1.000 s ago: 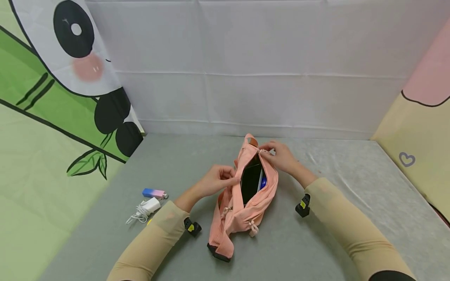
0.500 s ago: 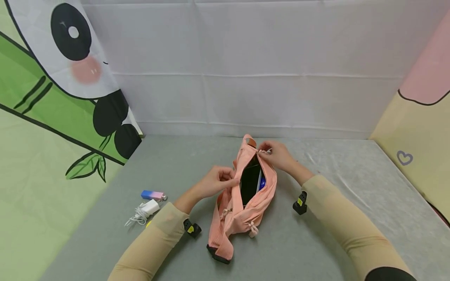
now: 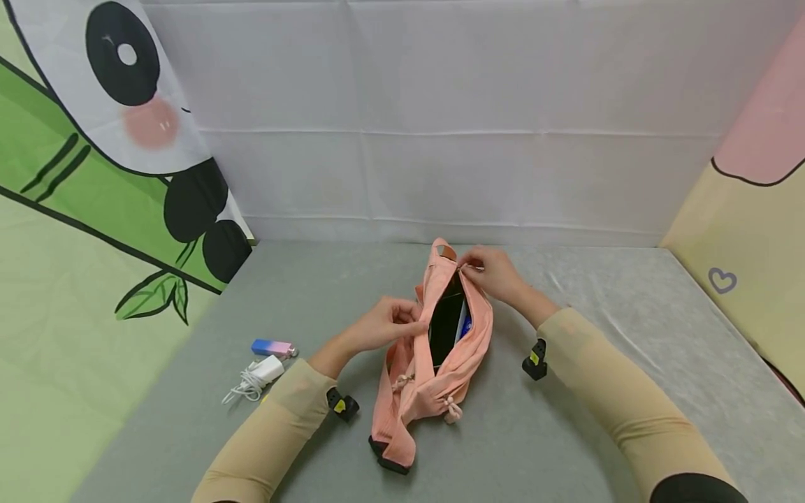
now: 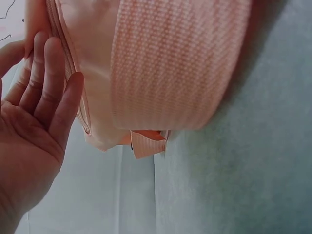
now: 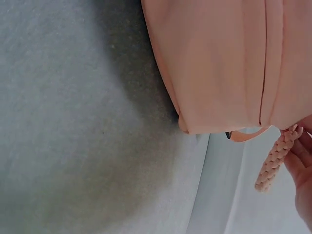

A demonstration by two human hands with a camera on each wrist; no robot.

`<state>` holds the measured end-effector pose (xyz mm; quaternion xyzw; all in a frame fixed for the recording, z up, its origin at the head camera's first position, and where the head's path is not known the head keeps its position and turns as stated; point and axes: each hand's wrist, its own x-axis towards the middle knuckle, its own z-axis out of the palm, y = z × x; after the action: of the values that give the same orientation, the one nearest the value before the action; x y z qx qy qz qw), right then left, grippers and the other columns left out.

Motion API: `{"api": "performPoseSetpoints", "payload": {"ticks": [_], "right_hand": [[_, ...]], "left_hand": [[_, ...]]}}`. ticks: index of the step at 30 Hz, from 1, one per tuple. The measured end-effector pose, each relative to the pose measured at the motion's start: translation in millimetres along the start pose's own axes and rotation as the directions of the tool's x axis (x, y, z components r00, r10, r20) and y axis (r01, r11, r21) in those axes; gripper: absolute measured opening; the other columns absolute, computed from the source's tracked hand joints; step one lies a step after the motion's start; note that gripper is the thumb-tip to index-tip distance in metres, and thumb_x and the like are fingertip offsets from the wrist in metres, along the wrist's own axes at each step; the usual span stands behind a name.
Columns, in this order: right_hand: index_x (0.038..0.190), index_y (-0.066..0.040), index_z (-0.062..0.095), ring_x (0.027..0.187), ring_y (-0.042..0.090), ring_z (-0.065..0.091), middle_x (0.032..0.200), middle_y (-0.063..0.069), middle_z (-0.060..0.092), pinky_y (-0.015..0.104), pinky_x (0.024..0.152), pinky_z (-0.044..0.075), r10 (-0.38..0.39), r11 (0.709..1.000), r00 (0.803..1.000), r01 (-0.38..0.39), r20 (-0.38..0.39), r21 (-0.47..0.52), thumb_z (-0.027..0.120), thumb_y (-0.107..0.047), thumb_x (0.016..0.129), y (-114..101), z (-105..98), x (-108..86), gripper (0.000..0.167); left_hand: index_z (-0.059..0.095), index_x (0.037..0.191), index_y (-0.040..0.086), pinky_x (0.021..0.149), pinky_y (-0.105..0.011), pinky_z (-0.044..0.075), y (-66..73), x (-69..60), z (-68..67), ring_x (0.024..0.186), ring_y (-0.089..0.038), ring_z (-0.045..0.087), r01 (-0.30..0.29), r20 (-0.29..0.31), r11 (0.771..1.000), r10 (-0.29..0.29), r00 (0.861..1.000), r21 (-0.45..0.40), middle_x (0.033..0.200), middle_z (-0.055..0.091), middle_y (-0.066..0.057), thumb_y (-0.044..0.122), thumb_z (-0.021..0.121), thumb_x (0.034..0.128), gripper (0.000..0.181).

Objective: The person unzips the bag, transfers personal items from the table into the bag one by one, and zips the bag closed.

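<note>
A pink fabric bag (image 3: 418,391) lies on the grey table with its long zipped opening unzipped. Inside show a dark flat, screen-like object (image 3: 445,325) and, beside it, a white and blue item (image 3: 464,324), mostly hidden. My left hand (image 3: 386,325) pinches the opening's left edge between thumb and fingers. In the left wrist view its fingers (image 4: 54,78) lie against the bag's side by a second zipper (image 4: 68,53). At the far end of the opening, my right hand (image 3: 493,272) pinches the zipper pull, whose braided cord (image 5: 275,163) hangs down in the right wrist view.
Left of the bag lie a white charger with a coiled cable (image 3: 256,377) and a small blue-pink stick (image 3: 273,348) with a metal end. A sliver of something yellow shows beside my left sleeve. The bag's strap (image 3: 393,440) extends toward the near side. A white backdrop (image 3: 402,175) stands behind.
My right hand has edged slightly away toward the far end of the bag, and the opening looks a little narrower. My left hand keeps its hold on the edge.
</note>
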<state>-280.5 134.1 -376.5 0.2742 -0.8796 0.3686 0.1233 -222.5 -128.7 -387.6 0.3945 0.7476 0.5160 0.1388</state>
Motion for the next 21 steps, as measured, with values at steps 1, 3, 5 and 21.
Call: {"api": "performPoseSetpoints", "payload": {"ticks": [1, 3, 5, 21], "right_hand": [[0.099, 0.002, 0.069, 0.099, 0.032, 0.063, 0.097, 0.015, 0.061, 0.041, 0.089, 0.051, -0.005, 1.0, 1.0, 0.005, -0.004, -0.002, 0.061, 0.001, 0.094, 1, 0, 0.9, 0.009], [0.098, 0.002, 0.068, 0.097, 0.033, 0.063, 0.095, 0.015, 0.06, 0.041, 0.088, 0.051, -0.029, 1.0, 0.999, 0.029, -0.018, -0.004, 0.061, 0.001, 0.094, 2, 1, 2.7, 0.008], [0.097, 0.003, 0.068, 0.095, 0.033, 0.063, 0.093, 0.015, 0.059, 0.041, 0.086, 0.052, -0.053, 0.999, 0.998, 0.053, -0.036, -0.005, 0.061, 0.002, 0.094, 5, 2, 4.7, 0.008], [0.099, 0.003, 0.064, 0.088, 0.032, 0.064, 0.096, 0.017, 0.061, 0.043, 0.078, 0.053, -0.127, 0.991, 0.989, 0.129, -0.082, 0.027, 0.061, 0.003, 0.094, 14, -4, 16.2, 0.006]], "left_hand": [[0.055, 0.073, 0.007, 0.053, -0.026, 0.033, 0.2, 1.2, -0.5, 0.05, -0.015, 0.037, 0.009, 0.009, 1.0, -0.009, 1.0, 0.0, 0.062, 0.05, -0.016, 0.01, 0.062, 0.096, 0.025], [0.057, 0.074, 0.006, 0.054, -0.026, 0.034, 0.0, 3.3, -0.9, 0.052, -0.017, 0.04, 0.028, 0.024, 1.0, -0.028, 0.999, 0.004, 0.062, 0.053, -0.011, 0.01, 0.062, 0.096, 0.023], [0.06, 0.076, 0.006, 0.054, -0.025, 0.035, 0.5, 5.8, -1.2, 0.053, -0.02, 0.044, 0.05, 0.036, 0.999, -0.051, 0.998, 0.018, 0.064, 0.057, -0.007, 0.01, 0.063, 0.0957, 0.02], [0.066, 0.098, -0.007, 0.066, -0.04, 0.053, 4.1, 60.0, -45.4, 0.06, -0.033, 0.063, 0.038, -0.119, 0.997, -0.029, 0.992, 0.071, 0.083, 0.066, -0.02, 0.01, 0.06, 0.0978, 0.018]]}}
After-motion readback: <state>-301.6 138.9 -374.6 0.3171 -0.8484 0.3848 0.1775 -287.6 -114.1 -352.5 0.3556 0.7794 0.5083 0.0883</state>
